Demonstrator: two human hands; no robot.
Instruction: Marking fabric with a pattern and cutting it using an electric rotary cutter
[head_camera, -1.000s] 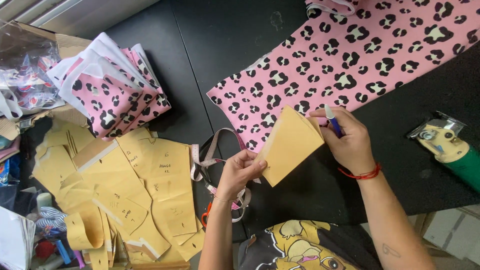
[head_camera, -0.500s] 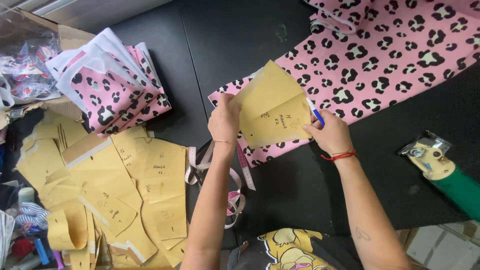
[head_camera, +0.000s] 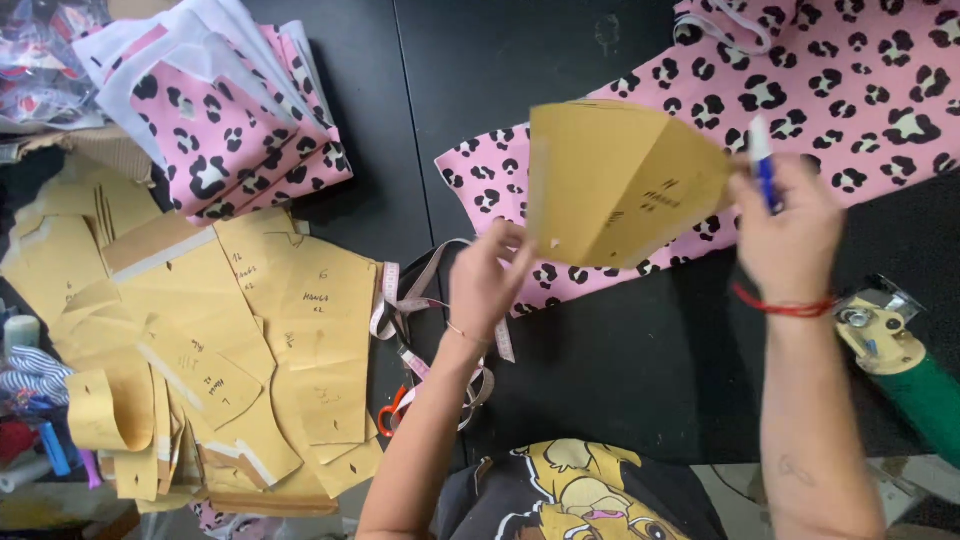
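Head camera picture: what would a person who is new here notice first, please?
The eye lands first on the tan paper pattern piece, held up at the centre by the left hand and the right hand, which also holds a blue pen. Behind it, pink leopard-print fabric spreads over the black table. On the left lies a heap of paper pattern pieces.

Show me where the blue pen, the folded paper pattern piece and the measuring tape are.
blue pen (head_camera: 765, 170), head view, on its barrel.
folded paper pattern piece (head_camera: 615, 185), head view, on its middle.
measuring tape (head_camera: 388, 300), head view, on its left loop.
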